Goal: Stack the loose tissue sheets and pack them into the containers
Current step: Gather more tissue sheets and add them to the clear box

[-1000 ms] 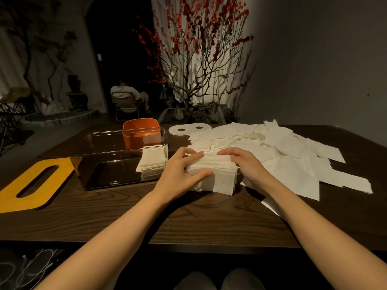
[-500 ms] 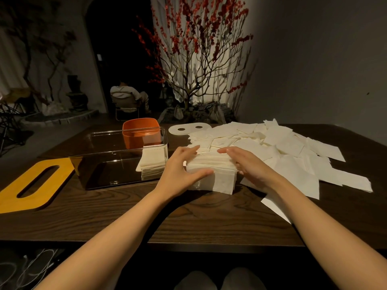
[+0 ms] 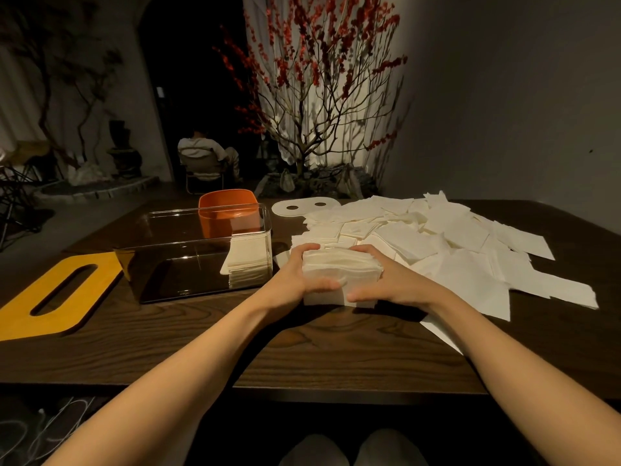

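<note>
Left hand and right hand clamped on tissue stack, just right of clear container, on surface.

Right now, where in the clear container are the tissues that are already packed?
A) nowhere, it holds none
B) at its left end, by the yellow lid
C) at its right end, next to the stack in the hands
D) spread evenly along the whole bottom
C: the packed tissues sit at the right end of the clear container, whose left part shows only bare dark bottom.
</note>
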The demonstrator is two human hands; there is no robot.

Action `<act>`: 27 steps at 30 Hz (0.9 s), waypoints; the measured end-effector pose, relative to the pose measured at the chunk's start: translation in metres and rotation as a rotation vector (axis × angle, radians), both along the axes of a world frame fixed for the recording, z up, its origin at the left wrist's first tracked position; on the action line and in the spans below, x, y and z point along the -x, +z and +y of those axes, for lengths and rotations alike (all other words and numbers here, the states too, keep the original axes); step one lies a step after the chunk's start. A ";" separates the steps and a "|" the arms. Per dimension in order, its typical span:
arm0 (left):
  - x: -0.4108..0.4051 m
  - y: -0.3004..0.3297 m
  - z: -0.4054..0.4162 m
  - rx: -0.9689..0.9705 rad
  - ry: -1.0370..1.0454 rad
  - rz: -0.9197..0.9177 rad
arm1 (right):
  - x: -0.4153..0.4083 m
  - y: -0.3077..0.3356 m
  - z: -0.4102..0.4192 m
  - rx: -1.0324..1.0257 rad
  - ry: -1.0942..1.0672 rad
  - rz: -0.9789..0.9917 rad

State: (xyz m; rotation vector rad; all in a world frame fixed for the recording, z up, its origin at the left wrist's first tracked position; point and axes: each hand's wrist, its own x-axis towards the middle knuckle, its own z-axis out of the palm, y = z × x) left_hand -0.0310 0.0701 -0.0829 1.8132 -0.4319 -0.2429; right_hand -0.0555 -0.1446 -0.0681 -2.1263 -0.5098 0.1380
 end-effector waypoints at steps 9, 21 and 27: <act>0.009 0.006 -0.011 -0.059 0.082 -0.183 | -0.003 0.001 0.005 -0.079 -0.174 -0.029; 0.008 0.080 -0.008 -0.087 0.424 -0.230 | -0.024 0.050 0.043 -0.283 -0.392 0.148; 0.004 0.111 0.022 -0.128 0.515 -0.100 | -0.032 0.069 0.078 -0.338 -0.354 0.203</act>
